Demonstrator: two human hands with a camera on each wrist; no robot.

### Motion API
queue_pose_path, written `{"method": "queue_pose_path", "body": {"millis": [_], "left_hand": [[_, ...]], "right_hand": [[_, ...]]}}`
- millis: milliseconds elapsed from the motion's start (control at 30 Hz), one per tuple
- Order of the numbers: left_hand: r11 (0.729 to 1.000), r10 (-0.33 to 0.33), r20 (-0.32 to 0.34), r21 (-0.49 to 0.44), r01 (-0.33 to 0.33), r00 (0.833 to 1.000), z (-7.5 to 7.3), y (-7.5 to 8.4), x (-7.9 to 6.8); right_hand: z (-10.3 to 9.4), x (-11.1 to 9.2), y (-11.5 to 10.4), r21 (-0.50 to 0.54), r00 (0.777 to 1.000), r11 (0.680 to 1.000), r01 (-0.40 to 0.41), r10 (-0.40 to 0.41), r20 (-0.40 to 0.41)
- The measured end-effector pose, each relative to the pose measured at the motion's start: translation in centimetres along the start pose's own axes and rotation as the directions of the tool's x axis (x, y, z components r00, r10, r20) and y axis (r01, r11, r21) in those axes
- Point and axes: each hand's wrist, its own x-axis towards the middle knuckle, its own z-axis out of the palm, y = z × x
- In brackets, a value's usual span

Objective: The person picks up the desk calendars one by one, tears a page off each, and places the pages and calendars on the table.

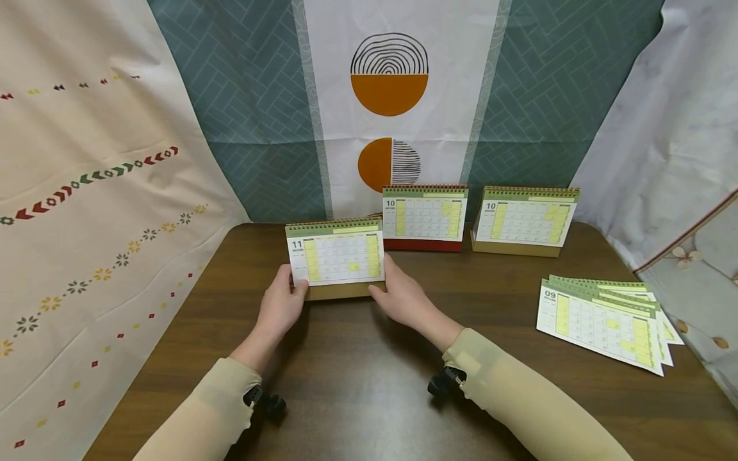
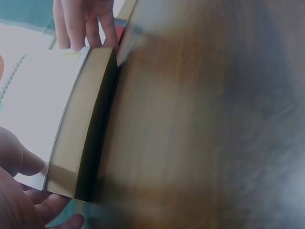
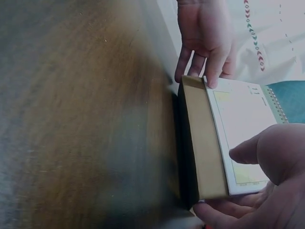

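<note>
A desk calendar (image 1: 340, 259) with a spiral top, a tan base and a page numbered 11 is held between both hands, near the back of the table. At its lower left corner the left hand (image 1: 282, 299) grips it, thumb on the front page and fingers behind. The right hand (image 1: 405, 294) grips the lower right side in the same way. In the left wrist view the tan base (image 2: 86, 109) shows along its length, with a dark strip beneath. Whether the base touches the tabletop I cannot tell.
To the right of the held calendar stands a red-based calendar (image 1: 423, 218) showing 10. A tan-based one (image 1: 524, 221), also showing 10, stands farther right. Several loose calendar pages (image 1: 599, 326), the top one numbered 09, lie fanned on the wooden table (image 1: 357, 384). Cloth hangs behind.
</note>
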Motion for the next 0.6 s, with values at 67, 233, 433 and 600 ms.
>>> {"method": "queue_pose_path", "body": {"millis": [67, 233, 433, 600], "left_hand": [[1.0, -0.003, -0.005, 0.02, 0.003, 1.0, -0.1, -0.2, 0.4], [0.997, -0.001, -0.006, 0.079, 0.001, 1.0, -0.3, -0.4, 1.4], [0.992, -0.001, -0.017, 0.125, 0.003, 1.0, -0.4, -0.4, 2.4], [0.989, -0.002, -0.028, 0.151, 0.006, 1.0, -0.4, -0.4, 3.2]], "right_hand": [[0.1, 0.3, 0.0, -0.005, 1.0, 1.0, 0.001, -0.001, 0.008], [0.3, 0.9, -0.2, -0.024, 1.0, 1.0, -0.017, 0.018, 0.023], [0.6, 1.8, -0.4, -0.047, 0.999, 0.998, -0.038, 0.039, 0.034], [0.6, 2.7, -0.5, -0.073, 0.998, 0.996, -0.058, 0.06, 0.034]]}}
